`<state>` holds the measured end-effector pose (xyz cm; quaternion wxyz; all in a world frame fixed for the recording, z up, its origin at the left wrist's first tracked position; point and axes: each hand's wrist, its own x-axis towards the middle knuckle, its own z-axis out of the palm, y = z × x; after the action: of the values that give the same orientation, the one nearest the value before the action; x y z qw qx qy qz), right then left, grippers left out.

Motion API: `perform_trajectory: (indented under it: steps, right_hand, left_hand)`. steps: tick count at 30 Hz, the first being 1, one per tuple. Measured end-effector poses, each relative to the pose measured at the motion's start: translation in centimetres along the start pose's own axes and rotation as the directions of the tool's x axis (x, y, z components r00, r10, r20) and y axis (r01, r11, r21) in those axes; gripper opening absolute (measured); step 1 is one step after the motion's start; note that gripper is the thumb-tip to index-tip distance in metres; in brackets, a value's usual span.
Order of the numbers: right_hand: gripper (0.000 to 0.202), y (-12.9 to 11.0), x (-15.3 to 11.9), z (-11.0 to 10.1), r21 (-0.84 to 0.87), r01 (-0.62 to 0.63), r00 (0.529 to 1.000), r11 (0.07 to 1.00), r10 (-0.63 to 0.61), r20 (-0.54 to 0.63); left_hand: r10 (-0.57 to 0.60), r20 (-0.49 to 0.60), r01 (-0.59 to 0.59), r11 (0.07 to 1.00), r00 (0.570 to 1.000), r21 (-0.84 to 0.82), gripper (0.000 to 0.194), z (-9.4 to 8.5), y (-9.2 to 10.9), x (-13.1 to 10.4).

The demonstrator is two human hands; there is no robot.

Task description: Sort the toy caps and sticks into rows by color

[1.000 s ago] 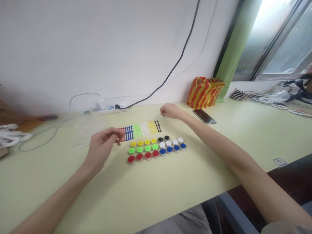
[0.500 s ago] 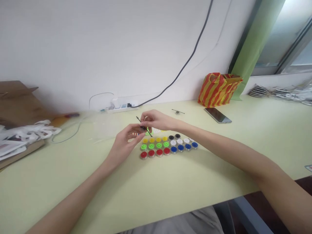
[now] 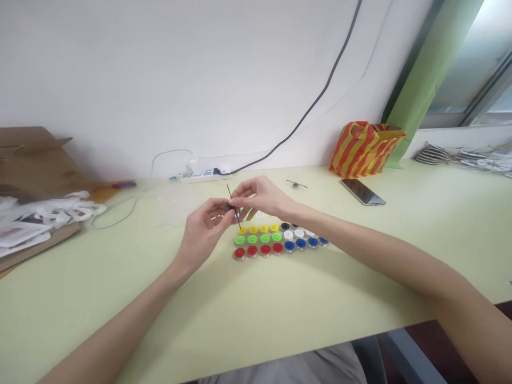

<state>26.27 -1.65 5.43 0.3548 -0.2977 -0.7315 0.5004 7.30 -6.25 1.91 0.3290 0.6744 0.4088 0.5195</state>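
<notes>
My left hand point(image 3: 203, 226) and my right hand point(image 3: 262, 197) meet above the table. Between their fingertips is a thin black rod with a dark middle piece point(image 3: 238, 220), tilted and nearly upright; the fingers partly cover its centre. Just below and to the right stand small clear pots in rows, with yellow lids point(image 3: 263, 229), green lids point(image 3: 264, 238), red lids point(image 3: 265, 249), white lids point(image 3: 299, 233) and blue lids point(image 3: 301, 243). A black lid point(image 3: 285, 226) shows beside my right wrist, and my forearm hides some pots. Printed colourful pieces lie partly hidden behind my hands.
A similar black rod with a round middle point(image 3: 295, 184) lies farther back. A phone point(image 3: 363, 192) and a striped bag point(image 3: 366, 149) are at the right. A power strip point(image 3: 206, 176) runs along the wall; a cardboard box point(image 3: 36, 160) and white straps point(image 3: 68, 208) are at the left.
The black rod has turned steeper between my fingers. Both hands stay together in about the same place, and the view has shifted slightly.
</notes>
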Motion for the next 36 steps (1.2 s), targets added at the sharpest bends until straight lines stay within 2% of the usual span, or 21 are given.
perform_trajectory:
  steps: [5, 10, 15, 18, 21, 23, 25, 27, 29, 32, 36]
  right_hand:
    - [0.030, 0.1, 0.1, -0.5, 0.082, -0.042, 0.996, 0.996, 0.036, 0.078]
    - [0.030, 0.2, 0.2, -1.0, 0.128, -0.017, 0.985, 0.992, -0.006, 0.173]
    - [0.031, -0.4, 0.4, -1.9, 0.160, 0.013, 0.962, 0.987, -0.056, 0.266]
    - [0.028, -0.5, 0.9, -3.2, 0.049, 0.059, 0.971, 0.997, -0.068, 0.229]
    - [0.019, 0.2, 1.5, -5.8, -0.246, 0.037, 0.997, 0.968, -0.019, 0.078]
    - [0.011, 1.0, 1.6, -7.9, -0.531, -0.082, 0.997, 0.843, 0.063, -0.054]
    - [0.008, 1.9, 1.6, -9.6, -0.795, -0.227, 0.974, 0.562, 0.136, -0.182]
    - [0.012, 2.8, 1.5, -10.7, -0.908, -0.325, 0.942, 0.265, 0.174, -0.286]
    - [0.021, 3.8, 1.4, -11.3, -0.926, -0.363, 0.919, 0.101, 0.204, -0.337]
    - [0.033, 5.2, 1.4, -11.5, -0.932, -0.360, 0.904, 0.024, 0.257, -0.343]
    - [0.037, 6.3, 1.4, -11.9, -0.944, -0.329, 0.889, 0.034, 0.349, -0.297]
  left_hand:
    - [0.005, -0.011, -0.005, 1.000, 1.000, 0.009, 0.030, -0.4, -0.2, 0.2]
    - [0.004, 0.021, -0.004, 1.000, 1.000, 0.014, 0.029, -0.6, 0.1, 0.2]
    - [-0.023, -0.067, 0.021, 0.999, 0.998, -0.025, 0.035, -1.0, 0.2, 0.5]
    - [-0.016, -0.094, 0.014, 1.000, 0.995, -0.025, 0.035, -1.3, 0.2, 0.7]
    - [-0.031, -0.111, 0.030, 1.000, 0.993, -0.004, 0.036, -1.4, -0.1, 0.8]
    - [-0.055, -0.105, 0.056, 0.998, 0.993, 0.001, 0.038, -1.2, -0.3, 0.7]
    - [-0.074, -0.088, 0.074, 0.997, 0.993, -0.002, 0.038, -1.0, -0.6, 0.7]
    - [-0.085, -0.065, 0.084, 0.996, 0.994, -0.009, 0.038, -0.8, -0.8, 0.7]
    - [-0.085, -0.046, 0.084, 0.996, 0.995, -0.011, 0.037, -0.7, -0.9, 0.7]
    - [-0.090, -0.044, 0.090, 0.996, 0.995, 0.012, 0.037, -0.7, -0.8, 0.7]
    - [-0.101, -0.064, 0.104, 0.994, 0.993, 0.039, 0.037, -0.8, -0.7, 0.8]
